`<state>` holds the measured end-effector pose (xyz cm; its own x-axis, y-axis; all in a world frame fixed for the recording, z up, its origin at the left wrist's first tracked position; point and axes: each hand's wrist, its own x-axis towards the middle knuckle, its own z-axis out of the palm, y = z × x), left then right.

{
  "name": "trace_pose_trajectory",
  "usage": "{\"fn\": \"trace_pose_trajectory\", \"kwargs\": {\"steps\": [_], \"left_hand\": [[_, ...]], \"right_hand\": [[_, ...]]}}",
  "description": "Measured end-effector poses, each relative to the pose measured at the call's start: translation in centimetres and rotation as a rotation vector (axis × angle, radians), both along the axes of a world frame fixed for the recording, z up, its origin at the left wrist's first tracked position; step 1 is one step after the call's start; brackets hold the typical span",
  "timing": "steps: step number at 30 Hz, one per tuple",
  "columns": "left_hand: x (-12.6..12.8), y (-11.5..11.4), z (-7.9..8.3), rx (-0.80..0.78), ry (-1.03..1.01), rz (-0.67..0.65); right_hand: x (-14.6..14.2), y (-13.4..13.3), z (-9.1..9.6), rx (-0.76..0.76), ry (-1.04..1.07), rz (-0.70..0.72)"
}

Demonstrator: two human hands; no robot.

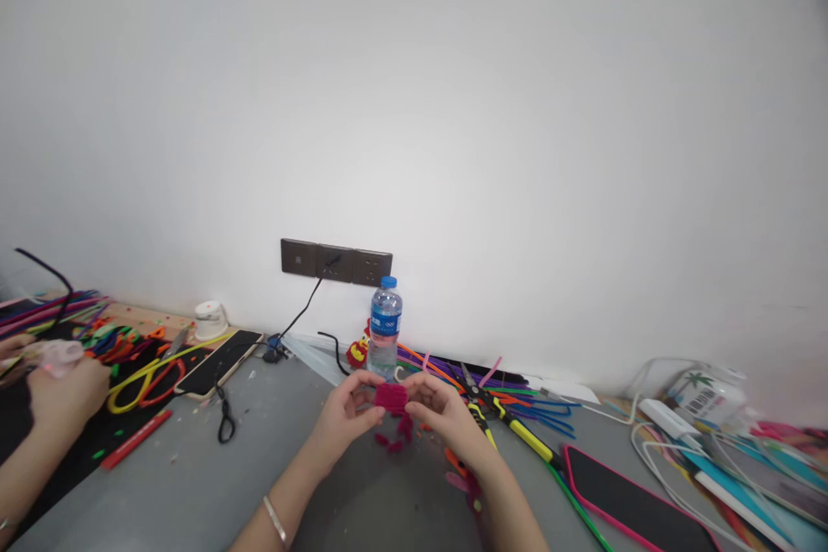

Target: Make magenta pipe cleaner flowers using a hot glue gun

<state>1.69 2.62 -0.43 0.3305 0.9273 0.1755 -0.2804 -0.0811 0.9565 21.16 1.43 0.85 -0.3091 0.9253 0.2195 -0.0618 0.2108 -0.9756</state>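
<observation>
Both hands meet just above the grey surface (272, 440), in the lower middle of the view, and share a small magenta pipe-cleaner piece (391, 398). The left hand (346, 416) pinches its left edge with thumb and fingers closed on it, and the right hand (440, 410) grips the right edge in the same way, so the piece sits between the two sets of fingertips, clear of the surface. A thin bracelet (276, 520) circles the left wrist. A few magenta scraps (398, 435) lie on the surface right below the held piece. Behind the hands, near the wall, stands a water bottle (385, 326) with a blue cap, under a row of wall sockets (336, 262). To the right of the right hand lie yellow-handled cutters (511, 427) on a spread of coloured pipe cleaners (536, 405), and nearer the edge a phone in a pink case (621, 500). To the left lies another phone (220, 360), and at the far left a co-worker's hand (65, 388) holds something pale pink.
</observation>
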Motion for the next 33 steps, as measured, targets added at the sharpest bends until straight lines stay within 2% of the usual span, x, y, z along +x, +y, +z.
{"fn": "trace_pose_trajectory", "kwargs": {"steps": [6,13,20,28,33], "left_hand": [[-0.04,0.06,-0.22,0.016,-0.025,-0.017],[0.04,-0.08,0.23,-0.006,0.0,-0.027],[-0.04,0.18,-0.34,-0.001,-0.013,-0.058],[0.12,-0.21,0.34,-0.022,-0.01,-0.045],[0.04,-0.07,0.0,0.002,-0.036,-0.037]], "right_hand": [[0.08,0.06,-0.05,-0.008,0.023,0.02],[-0.03,0.1,-0.08,0.001,0.009,0.001],[-0.08,0.08,-0.34,-0.013,-0.013,-0.001],[-0.27,0.01,-0.26,-0.018,-0.017,-0.008],[-0.25,0.03,-0.18,-0.024,-0.016,-0.009]]}}
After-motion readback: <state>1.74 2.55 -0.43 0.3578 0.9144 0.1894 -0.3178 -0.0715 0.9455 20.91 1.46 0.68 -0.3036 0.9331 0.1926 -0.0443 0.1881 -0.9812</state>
